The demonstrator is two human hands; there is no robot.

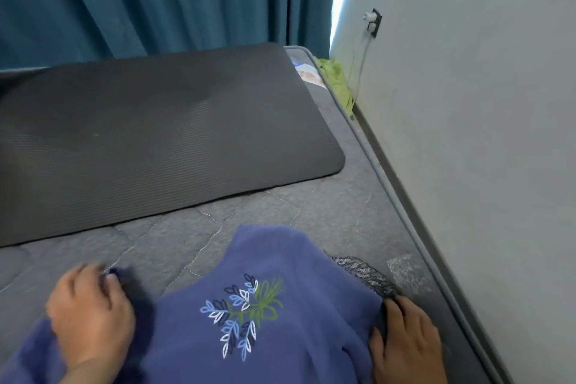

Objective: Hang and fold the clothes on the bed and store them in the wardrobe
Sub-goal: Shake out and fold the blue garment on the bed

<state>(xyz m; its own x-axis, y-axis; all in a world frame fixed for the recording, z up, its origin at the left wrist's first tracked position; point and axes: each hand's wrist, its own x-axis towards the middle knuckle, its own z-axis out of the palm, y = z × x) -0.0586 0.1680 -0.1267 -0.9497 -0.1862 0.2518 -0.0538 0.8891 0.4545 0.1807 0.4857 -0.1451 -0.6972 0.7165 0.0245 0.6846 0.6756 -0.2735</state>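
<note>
A blue fleece garment [268, 262] with an embroidered blue, white and green leaf sprig lies on the grey quilted mattress [193, 227] at the bottom of the head view. My left hand [90, 315] grips a fold of the blue fabric at its left side, fingers curled and blurred. My right hand [405, 340] grips the garment's right edge with curled fingers. A dark patterned cloth [364, 274] pokes out from under the garment just above my right hand.
A dark grey ribbed mat [156, 140] covers the far part of the mattress. Teal curtains [156, 0] hang behind it. A white wall [483, 134] runs along the bed's right edge, with a socket and cable [372, 23]. Green cloth [336, 78] sits in the far corner.
</note>
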